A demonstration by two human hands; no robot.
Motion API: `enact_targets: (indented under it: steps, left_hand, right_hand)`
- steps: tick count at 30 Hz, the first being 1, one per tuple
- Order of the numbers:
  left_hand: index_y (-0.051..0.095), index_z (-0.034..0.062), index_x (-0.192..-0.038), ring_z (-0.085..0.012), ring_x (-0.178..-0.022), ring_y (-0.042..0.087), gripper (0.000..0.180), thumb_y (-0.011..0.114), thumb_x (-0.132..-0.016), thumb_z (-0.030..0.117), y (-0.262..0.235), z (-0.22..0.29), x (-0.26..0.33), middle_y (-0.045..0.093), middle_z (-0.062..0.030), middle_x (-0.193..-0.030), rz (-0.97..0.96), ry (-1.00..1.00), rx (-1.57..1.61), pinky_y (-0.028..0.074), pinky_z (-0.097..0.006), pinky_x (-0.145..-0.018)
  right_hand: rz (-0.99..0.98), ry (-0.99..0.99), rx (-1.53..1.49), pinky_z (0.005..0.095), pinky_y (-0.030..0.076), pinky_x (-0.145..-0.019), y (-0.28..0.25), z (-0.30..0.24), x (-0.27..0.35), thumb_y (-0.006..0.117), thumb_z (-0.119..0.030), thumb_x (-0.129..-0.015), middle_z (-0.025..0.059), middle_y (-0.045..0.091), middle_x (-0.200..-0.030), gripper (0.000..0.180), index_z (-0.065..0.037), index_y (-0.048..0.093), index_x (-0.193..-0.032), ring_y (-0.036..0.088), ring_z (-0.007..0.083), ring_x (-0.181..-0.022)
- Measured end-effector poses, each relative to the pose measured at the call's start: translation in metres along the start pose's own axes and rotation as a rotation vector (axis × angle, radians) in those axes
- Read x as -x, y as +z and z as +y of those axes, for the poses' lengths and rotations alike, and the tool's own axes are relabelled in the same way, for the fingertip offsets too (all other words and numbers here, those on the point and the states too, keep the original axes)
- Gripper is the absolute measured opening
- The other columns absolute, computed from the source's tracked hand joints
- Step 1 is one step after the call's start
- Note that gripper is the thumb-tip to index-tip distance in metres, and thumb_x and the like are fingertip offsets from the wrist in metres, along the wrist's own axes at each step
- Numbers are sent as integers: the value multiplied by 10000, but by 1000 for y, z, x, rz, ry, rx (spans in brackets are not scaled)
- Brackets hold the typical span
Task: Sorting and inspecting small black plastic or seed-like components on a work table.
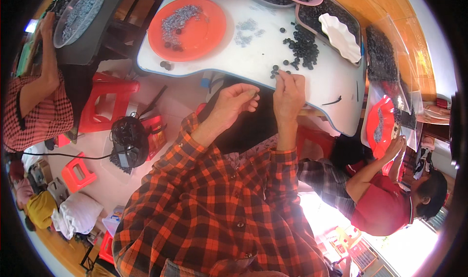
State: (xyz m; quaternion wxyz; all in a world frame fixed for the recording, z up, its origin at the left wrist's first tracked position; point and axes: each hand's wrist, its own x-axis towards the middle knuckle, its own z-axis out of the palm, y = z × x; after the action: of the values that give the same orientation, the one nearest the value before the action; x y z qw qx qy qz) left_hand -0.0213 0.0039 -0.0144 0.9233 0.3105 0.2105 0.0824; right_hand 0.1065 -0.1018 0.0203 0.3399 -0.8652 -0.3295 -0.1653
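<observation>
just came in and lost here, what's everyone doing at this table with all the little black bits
A person in an orange plaid shirt works at the edge of a white table. The right hand rests fingertips on small black round pieces scattered there, while the left hand is held just off the edge, fingers pinched, contents too small to tell. An orange plate holds grey pieces. Two other people sit at either side, handling similar trays.

Orange-and-black plaid sleeves (214,199) lower centre, white table (273,57) up top, orange plate (187,28) upper left, black buttons (302,48) scattered, red stool (105,101) at left
</observation>
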Motion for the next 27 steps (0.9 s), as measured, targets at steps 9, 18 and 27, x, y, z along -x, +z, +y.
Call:
enact_targets:
  steps: [9,18,27]
  left_hand:
    - [637,-6,-1079,-116,-739,650,188,599,-940,115,2,-1,-1,677,-75,-917,5,-21,-24,539,-234,-646]
    - [629,-14,-1080,-116,-755,630,178,574,-949,94,3,0,0,665,-78,-923,27,-11,-23,528,-243,-666]
    - [627,-13,-1088,-113,-772,622,185,569,-954,101,4,2,-1,658,-78,-946,-28,-24,115,526,-238,-676]
  right_hand:
    - [-24,-41,109,395,482,-649,2,3,-1,668,-67,-820,96,562,-877,93,-40,645,-906,594,280,-789]
    - [-123,490,-530,261,487,-586,-16,-9,23,618,-67,-907,82,649,-857,101,0,596,-980,635,146,-710]
    - [-191,626,-856,195,470,-600,-24,-15,34,631,-50,-901,21,648,-879,129,1,642,-1019,608,73,-751]
